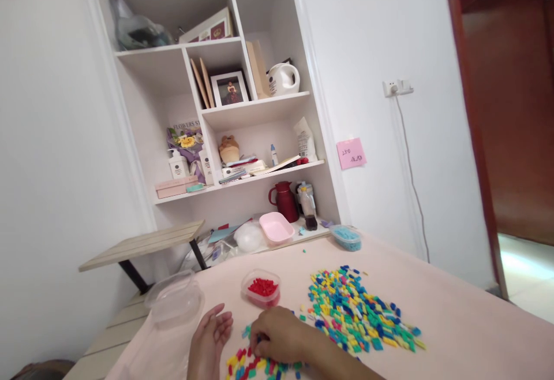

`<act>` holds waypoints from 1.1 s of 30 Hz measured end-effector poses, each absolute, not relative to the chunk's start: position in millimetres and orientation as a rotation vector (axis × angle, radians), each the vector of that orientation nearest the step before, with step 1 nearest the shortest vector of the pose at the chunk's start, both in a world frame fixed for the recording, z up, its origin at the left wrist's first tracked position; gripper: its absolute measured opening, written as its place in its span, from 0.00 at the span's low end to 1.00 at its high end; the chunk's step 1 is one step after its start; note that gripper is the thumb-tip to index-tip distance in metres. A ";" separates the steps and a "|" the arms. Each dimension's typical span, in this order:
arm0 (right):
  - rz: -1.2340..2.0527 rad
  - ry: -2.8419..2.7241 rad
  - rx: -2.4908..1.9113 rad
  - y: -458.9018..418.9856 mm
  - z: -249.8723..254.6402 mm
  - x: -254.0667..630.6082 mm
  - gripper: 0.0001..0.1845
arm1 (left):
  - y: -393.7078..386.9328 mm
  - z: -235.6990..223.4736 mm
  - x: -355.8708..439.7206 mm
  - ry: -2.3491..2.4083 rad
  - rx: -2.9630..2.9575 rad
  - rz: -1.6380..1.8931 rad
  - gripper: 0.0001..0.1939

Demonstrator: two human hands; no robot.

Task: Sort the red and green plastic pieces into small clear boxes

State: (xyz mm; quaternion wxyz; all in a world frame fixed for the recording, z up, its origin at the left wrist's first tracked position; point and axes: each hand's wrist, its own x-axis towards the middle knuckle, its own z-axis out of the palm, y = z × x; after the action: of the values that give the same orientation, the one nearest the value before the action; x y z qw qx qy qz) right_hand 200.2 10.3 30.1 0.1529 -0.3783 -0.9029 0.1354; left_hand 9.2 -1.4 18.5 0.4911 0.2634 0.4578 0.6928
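My right hand reaches down into a small pile of mixed coloured building bricks at the table's near edge. Its fingers are bent and pressed together, and whatever lies between them is hidden. Beside it on the left, my left hand rests on its side with the palm turned inward. Those fingers are loosely curved and apart, with nothing in them. Just beyond both hands stands a clear plastic tub holding small red bricks.
A larger heap of mixed bricks spreads across the right of the pink-covered table. At the back right is a tub of light blue bricks. Clear containers lie at the left. A pink basin and a red jug stand behind.
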 end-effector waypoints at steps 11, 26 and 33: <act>0.400 -2.586 -1.079 12.8 27.1 200.2 0.14 | 2.1 14.6 8.0 1.105 0.633 1.689 0.09; 0.383 -2.643 -0.933 12.3 25.0 206.7 0.13 | -2.1 20.5 5.0 1.037 0.491 1.803 0.09; 0.393 -2.639 -0.844 9.0 30.1 206.7 0.12 | 1.1 16.3 5.6 1.033 0.497 1.793 0.10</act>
State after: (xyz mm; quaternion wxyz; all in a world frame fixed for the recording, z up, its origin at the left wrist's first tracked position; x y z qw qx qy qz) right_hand 206.7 9.0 30.1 0.1710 -0.2971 -0.9292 0.1384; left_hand 5.6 1.1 16.3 0.4852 0.2042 0.4245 0.7367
